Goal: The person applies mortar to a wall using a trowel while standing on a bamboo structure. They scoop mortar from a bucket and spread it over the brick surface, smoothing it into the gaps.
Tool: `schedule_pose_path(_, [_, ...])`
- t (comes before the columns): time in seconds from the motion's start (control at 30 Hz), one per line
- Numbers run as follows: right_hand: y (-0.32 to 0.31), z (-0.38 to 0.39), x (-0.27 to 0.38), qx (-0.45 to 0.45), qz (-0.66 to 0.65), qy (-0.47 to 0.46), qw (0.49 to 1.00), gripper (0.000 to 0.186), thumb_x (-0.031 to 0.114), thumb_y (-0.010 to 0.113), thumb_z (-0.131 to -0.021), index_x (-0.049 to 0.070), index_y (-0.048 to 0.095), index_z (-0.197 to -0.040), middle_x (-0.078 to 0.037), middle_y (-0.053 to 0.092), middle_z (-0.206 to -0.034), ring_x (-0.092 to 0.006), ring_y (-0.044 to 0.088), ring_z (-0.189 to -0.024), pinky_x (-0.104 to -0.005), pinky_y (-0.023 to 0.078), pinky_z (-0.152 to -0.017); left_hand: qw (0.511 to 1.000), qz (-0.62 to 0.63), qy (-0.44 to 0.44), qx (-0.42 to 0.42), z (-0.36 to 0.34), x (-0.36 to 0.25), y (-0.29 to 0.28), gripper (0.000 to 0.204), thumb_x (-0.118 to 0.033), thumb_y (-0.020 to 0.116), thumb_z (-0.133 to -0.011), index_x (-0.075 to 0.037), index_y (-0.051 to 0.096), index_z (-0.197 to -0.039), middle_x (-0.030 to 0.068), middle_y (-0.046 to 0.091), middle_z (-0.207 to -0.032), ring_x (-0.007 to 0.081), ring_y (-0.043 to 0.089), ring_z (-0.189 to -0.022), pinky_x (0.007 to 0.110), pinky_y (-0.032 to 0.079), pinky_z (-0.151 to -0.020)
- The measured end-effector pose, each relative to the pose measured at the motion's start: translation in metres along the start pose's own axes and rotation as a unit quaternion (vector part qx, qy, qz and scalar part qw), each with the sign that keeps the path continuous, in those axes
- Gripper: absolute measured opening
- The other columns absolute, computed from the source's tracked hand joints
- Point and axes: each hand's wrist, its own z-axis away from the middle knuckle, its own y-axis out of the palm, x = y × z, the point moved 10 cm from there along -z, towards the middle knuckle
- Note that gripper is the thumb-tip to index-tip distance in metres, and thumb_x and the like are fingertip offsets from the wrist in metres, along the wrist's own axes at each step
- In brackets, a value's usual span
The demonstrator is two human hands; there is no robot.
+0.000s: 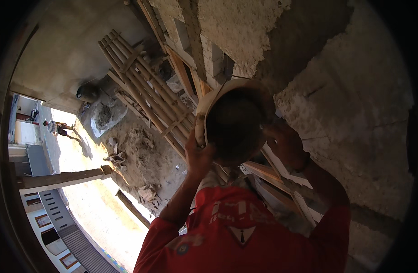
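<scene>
Neither of my hands is in view. Just below me stands a co-worker in a red shirt (240, 232), seen from above and behind. This person holds a round pan (234, 120) with a pale rim and a dark inside up over their head. One of their hands (197, 154) grips the pan's left rim, and the other hand (286, 143) supports its right side. The pan hides the person's head. What lies in the pan is too dark to tell.
A rough plastered wall (354, 113) fills the right side. Bamboo poles tied as a ladder (140, 82) lean at upper left, above a dirt heap (140, 150) with rubble. A wooden beam (63, 178) juts out at left. A distant person (58, 128) walks on sunlit ground.
</scene>
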Motion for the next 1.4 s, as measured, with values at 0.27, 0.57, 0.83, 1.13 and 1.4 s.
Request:
schedule_pose_path(0.27, [-0.012,-0.011,0.013,0.110,-0.003,0.050,0.993,0.034,0.014,0.066,-0.084,0.010,0.065,-0.119,-0.014,0.068,-0.104,-0.0330,0.068,-0.098,-0.0443,0.054,-0.082,0.998,0.021,-0.044,0.043,-0.006,0.026,0.007,0.068,-0.001,0.058,-0.075,0.004,0.048,-0.142,0.0151,0.067,-0.120,0.0196,0.063,-0.112,0.031,0.048,-0.097])
schedule_pose_path(0.57, [0.044,-0.008,-0.035,0.302,0.136,0.031,0.943,0.018,0.018,0.060,-0.090,0.013,0.068,-0.106,-0.012,0.070,-0.095,-0.0336,0.069,-0.090,-0.0473,0.056,-0.078,0.998,-0.034,-0.031,0.047,-0.006,0.023,0.010,0.073,0.000,0.059,-0.075,0.001,0.044,-0.147,0.0200,0.064,-0.130,0.0247,0.061,-0.121,0.035,0.045,-0.104])
schedule_pose_path(0.83, [-0.022,-0.024,0.025,0.135,0.353,-0.048,0.925,0.013,0.014,0.060,-0.086,0.005,0.068,-0.091,-0.015,0.064,-0.081,-0.0316,0.063,-0.075,-0.0449,0.054,-0.069,0.997,-0.056,0.003,0.056,-0.006,0.013,0.007,0.071,-0.001,0.061,-0.078,0.001,0.045,-0.146,0.0240,0.052,-0.144,0.0280,0.051,-0.134,0.037,0.042,-0.109])
schedule_pose_path(1.13, [0.083,0.006,-0.020,0.252,0.039,-0.035,0.966,0.020,0.024,0.061,-0.090,0.006,0.067,-0.091,-0.016,0.067,-0.085,-0.0366,0.067,-0.081,-0.0476,0.056,-0.072,0.991,-0.087,0.022,0.095,-0.005,-0.001,0.016,0.070,0.002,0.061,-0.072,0.001,0.049,-0.141,0.0225,0.040,-0.154,0.0347,0.039,-0.144,0.039,0.036,-0.115])
schedule_pose_path(1.4, [0.081,0.036,-0.028,0.134,-0.101,0.087,0.982,0.030,0.035,0.064,-0.092,0.008,0.062,-0.107,-0.017,0.068,-0.086,-0.0376,0.068,-0.080,-0.0474,0.055,-0.071,0.998,-0.040,-0.014,0.056,-0.010,-0.004,-0.005,0.074,0.001,0.057,-0.073,0.000,0.046,-0.146,0.0190,0.065,-0.126,0.0205,0.061,-0.118,0.033,0.045,-0.103])
